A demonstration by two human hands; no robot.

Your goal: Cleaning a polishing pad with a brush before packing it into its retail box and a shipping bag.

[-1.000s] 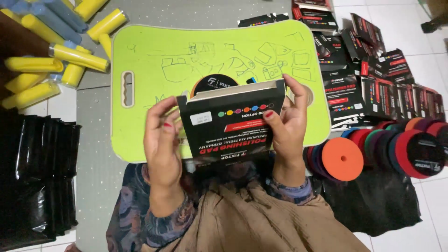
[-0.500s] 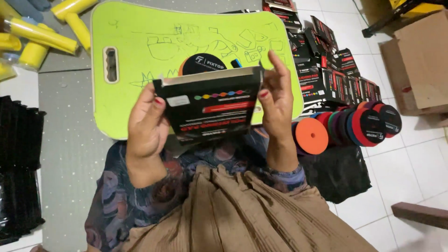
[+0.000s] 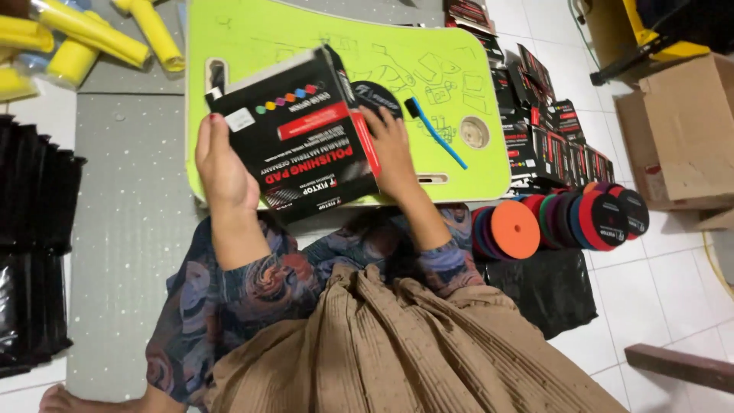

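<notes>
My left hand [image 3: 220,164] grips a flat black cardboard box [image 3: 302,134] with coloured dots and a red stripe, holding it tilted over the lime green lap desk [image 3: 459,176]. My right hand [image 3: 388,149] reaches past the box's right edge, fingers resting on a round black-faced pad [image 3: 378,95] lying on the desk. A blue brush [image 3: 434,131] lies just right of that pad.
Stacked black boxes [image 3: 547,130] stand right of the desk. A row of coloured round foam pads [image 3: 558,218] lies on black plastic at my right. Yellow foam rolls [image 3: 84,38] are at top left, black bags [image 3: 34,237] at left, a cardboard carton [image 3: 680,130] at right.
The right hand let go of the box and dropped onto the black pad on the desk. The left hand alone now holds the box, swung left and tilted.
</notes>
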